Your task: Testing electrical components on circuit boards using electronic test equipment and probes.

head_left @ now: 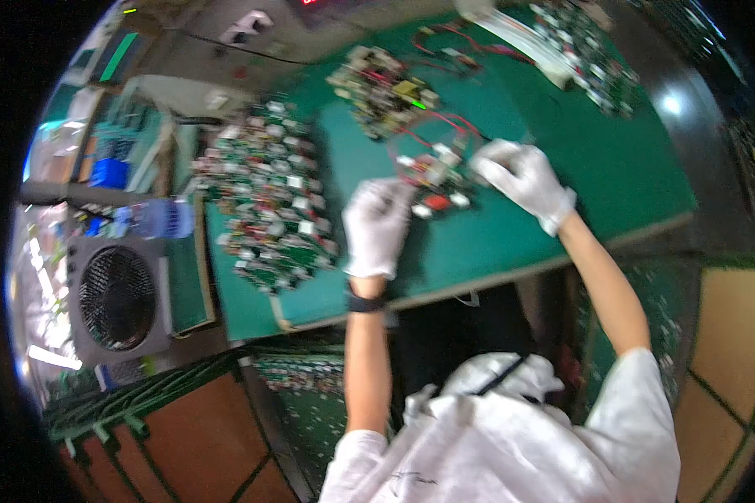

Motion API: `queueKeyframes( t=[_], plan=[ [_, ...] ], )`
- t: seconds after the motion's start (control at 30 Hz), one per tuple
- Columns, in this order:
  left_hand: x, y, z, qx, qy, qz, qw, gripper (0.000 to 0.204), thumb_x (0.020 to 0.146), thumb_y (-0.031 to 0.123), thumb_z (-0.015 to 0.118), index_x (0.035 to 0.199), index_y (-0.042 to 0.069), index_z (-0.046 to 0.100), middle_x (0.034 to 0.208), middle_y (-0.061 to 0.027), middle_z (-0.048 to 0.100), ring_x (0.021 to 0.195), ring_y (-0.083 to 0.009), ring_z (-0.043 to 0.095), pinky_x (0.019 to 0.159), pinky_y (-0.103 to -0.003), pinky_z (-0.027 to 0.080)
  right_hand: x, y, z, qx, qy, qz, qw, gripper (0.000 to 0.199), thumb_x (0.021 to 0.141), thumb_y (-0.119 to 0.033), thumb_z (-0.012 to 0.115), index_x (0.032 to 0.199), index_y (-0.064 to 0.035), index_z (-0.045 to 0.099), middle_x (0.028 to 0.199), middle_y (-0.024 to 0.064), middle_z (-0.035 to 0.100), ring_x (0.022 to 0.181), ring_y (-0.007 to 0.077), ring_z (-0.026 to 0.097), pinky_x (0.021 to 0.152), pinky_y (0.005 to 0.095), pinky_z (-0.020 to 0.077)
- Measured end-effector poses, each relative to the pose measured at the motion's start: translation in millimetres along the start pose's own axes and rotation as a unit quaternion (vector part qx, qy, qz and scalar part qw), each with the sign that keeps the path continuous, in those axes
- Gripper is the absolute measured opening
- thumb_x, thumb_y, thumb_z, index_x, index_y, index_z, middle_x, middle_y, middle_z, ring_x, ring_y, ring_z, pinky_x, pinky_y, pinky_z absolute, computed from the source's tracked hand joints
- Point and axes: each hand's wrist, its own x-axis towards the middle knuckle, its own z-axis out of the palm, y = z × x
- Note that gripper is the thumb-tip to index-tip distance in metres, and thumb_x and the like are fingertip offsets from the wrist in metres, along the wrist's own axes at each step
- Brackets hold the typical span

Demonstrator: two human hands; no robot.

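A small circuit board (436, 178) with white connectors and an orange-red part lies on the green work mat between my hands. My left hand (377, 225), in a white glove, has its fingers curled at the board's left edge and appears to grip it. On the board's right side, my gloved right hand (524, 180) is closed, with thumb and forefinger drawn together. Whatever is in that pinch is too blurred to make out. A thin red wire (453, 119) loops behind the board, one end passing close to my right fingertips.
Rows of circuit boards (268, 197) fill the mat's left side. A pile of yellowish components (377, 88) sits behind the board, and more boards (587, 63) lie at the far right. A fan (117, 298) and a blue bin (109, 173) stand left of the bench.
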Motion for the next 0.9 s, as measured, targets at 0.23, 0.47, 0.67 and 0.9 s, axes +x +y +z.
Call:
queueKeyframes(
  t=[0.23, 0.47, 0.67, 0.9],
  plan=[
    [-7, 7, 24, -0.066, -0.009, -0.001, 0.998, 0.011, 0.088, 0.009, 0.079, 0.097, 0.004, 0.075, 0.085, -0.0112, 0.067, 0.074, -0.0241, 0.066, 0.067, -0.035, 0.052, -24, 5, -18, 0.072, 0.017, 0.069, 0.995, 0.017, 0.098, -0.013, 0.065, 0.095, 0.0027, 0.073, 0.082, 0.0078, 0.073, 0.072, 0.0132, 0.068, 0.066, 0.0293, 0.0540],
    [1, -2, 14, -0.034, -0.005, 0.010, 0.999, 0.013, 0.089, 0.010, 0.078, 0.101, 0.004, 0.076, 0.085, -0.0123, 0.067, 0.076, -0.0254, 0.066, 0.068, -0.034, 0.052, -5, -10, -10, 0.076, 0.015, 0.092, 0.993, 0.020, 0.098, -0.013, 0.065, 0.094, 0.0054, 0.071, 0.081, 0.0089, 0.074, 0.071, 0.0117, 0.069, 0.065, 0.0276, 0.0549],
    [3, 0, 14, -0.034, -0.025, -0.012, 0.999, 0.013, 0.090, 0.011, 0.078, 0.102, 0.005, 0.076, 0.090, -0.0110, 0.070, 0.079, -0.0221, 0.068, 0.072, -0.032, 0.055, -4, -12, -13, 0.072, 0.020, 0.110, 0.991, 0.020, 0.097, -0.014, 0.065, 0.093, 0.0041, 0.072, 0.079, 0.0088, 0.073, 0.070, 0.0124, 0.070, 0.063, 0.0269, 0.0538],
    [-7, 1, 15, -0.036, -0.009, -0.006, 0.999, 0.012, 0.089, 0.010, 0.079, 0.099, 0.005, 0.075, 0.089, -0.0102, 0.069, 0.078, -0.0204, 0.067, 0.071, -0.031, 0.054, -13, -13, -12, 0.070, 0.017, 0.112, 0.991, 0.021, 0.097, -0.015, 0.065, 0.093, 0.0040, 0.073, 0.077, 0.0084, 0.073, 0.068, 0.0120, 0.069, 0.062, 0.0269, 0.0532]
  ],
)
